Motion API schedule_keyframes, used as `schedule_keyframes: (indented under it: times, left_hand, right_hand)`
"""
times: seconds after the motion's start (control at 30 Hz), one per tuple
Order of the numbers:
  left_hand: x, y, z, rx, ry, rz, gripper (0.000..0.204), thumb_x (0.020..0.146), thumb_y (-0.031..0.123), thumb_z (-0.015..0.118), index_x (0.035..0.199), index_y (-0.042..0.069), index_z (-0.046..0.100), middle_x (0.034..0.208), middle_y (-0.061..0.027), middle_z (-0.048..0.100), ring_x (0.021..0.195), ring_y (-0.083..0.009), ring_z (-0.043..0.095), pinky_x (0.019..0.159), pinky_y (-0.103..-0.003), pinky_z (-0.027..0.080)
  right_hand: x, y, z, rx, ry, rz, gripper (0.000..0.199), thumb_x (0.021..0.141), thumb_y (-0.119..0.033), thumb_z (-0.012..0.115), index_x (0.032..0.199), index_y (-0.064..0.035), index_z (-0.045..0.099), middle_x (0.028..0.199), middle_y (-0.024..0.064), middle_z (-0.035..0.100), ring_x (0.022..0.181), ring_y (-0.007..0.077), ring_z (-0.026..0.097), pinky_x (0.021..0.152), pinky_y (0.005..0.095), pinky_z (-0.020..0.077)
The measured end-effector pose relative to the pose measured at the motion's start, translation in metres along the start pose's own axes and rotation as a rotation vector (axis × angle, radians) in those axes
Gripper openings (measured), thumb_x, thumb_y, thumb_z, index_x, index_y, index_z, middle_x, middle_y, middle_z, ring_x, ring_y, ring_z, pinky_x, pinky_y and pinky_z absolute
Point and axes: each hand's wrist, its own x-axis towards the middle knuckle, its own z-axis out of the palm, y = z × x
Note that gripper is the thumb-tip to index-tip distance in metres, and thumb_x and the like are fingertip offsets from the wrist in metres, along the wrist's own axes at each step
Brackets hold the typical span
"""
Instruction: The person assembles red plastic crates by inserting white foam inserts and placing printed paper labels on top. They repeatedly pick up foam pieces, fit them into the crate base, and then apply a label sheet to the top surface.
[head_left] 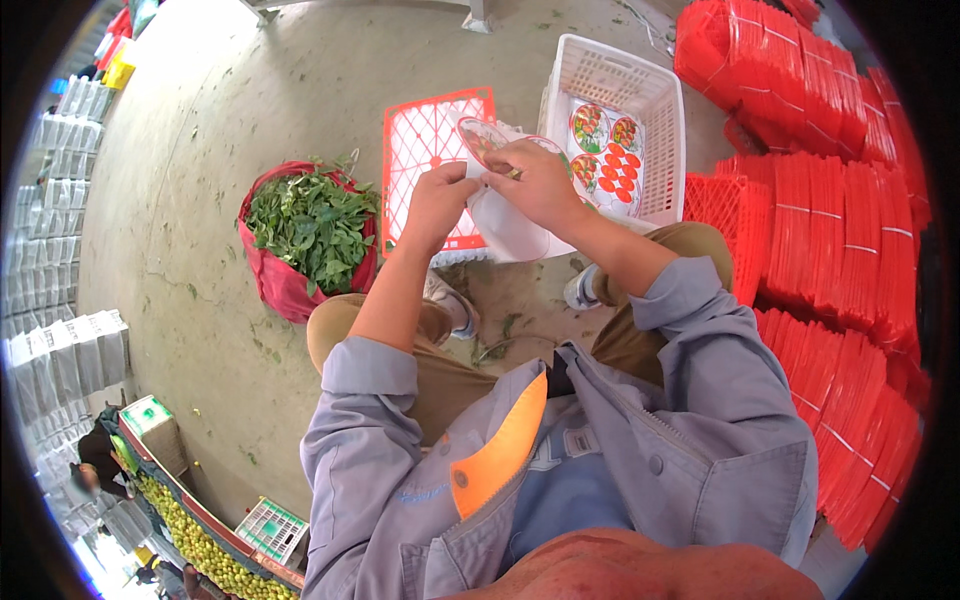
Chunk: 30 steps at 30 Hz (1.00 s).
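In front of me, both hands pinch a white sheet printed with round fruit pictures, perhaps stickers (507,222). My left hand (438,203) is closed on its left edge, thumb and fingers together. My right hand (535,182) is closed on its upper part, close beside the left; the fingertips partly hide what they grip. Under and behind the sheet lies a red-rimmed crate (487,103) with a white grid-patterned surface. At its right, a white plastic basket (655,85) holds more printed sheets (622,150) with round fruit pictures and red ovals.
A red bag (268,262) full of green leaves (315,225) stands at my left. Stacks of red folded plastic netting or crates (830,230) rise at the right. White stacked packs (65,355) line the far left; a long bin of green fruit (200,545) lies lower left, near other people.
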Motion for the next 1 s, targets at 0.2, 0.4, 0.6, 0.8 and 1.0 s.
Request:
schedule_keyframes:
  times: [0.2,0.4,0.6,0.8,1.0]
  left_hand:
    - [-0.004,-0.001,0.008,0.307,0.068,0.144,0.012,0.084,0.007,0.069,0.079,-0.002,0.062,0.081,-0.0070,0.061,0.073,-0.0152,0.055,0.068,-0.034,0.045]
    - [-0.013,0.015,0.010,0.517,0.064,0.240,0.017,0.083,0.008,0.071,0.081,-0.005,0.060,0.086,-0.0115,0.060,0.076,-0.0229,0.056,0.069,-0.038,0.046]
    - [-0.020,0.019,0.014,0.554,0.078,0.241,0.014,0.084,0.009,0.069,0.086,-0.004,0.065,0.086,-0.0130,0.063,0.077,-0.0241,0.061,0.071,-0.039,0.048]
    - [-0.021,0.016,0.015,0.628,0.079,0.330,0.015,0.085,0.011,0.068,0.085,-0.003,0.066,0.081,-0.0143,0.062,0.074,-0.0253,0.061,0.069,-0.039,0.049]
    - [-0.022,0.020,0.006,0.582,0.036,0.323,0.017,0.085,0.011,0.067,0.081,-0.004,0.062,0.078,-0.0159,0.059,0.071,-0.0271,0.058,0.067,-0.039,0.047]
  right_hand:
    - [-0.001,-0.002,-0.005,-0.117,0.027,-0.131,0.023,0.085,-0.020,0.073,0.104,-0.0082,0.077,0.090,0.0116,0.068,0.086,0.0312,0.065,0.077,0.0417,0.0510]
    - [-0.001,-0.002,-0.008,-0.113,0.056,-0.319,0.023,0.088,-0.012,0.067,0.109,-0.0071,0.075,0.087,0.0118,0.066,0.086,0.0324,0.062,0.074,0.0436,0.0491]
    - [-0.004,-0.005,-0.009,-0.142,0.065,-0.411,0.024,0.086,-0.010,0.068,0.108,-0.0035,0.074,0.093,0.0112,0.065,0.090,0.0314,0.062,0.078,0.0420,0.0507]
    - [-0.001,-0.007,-0.008,-0.090,-0.014,-0.366,0.029,0.084,-0.013,0.072,0.112,-0.0056,0.075,0.094,0.0103,0.064,0.091,0.0300,0.062,0.079,0.0410,0.0510]
    - [0.006,-0.003,-0.014,-0.048,-0.102,-0.349,0.023,0.086,-0.007,0.072,0.108,-0.0017,0.074,0.099,0.0107,0.067,0.096,0.0301,0.065,0.084,0.0394,0.0524]
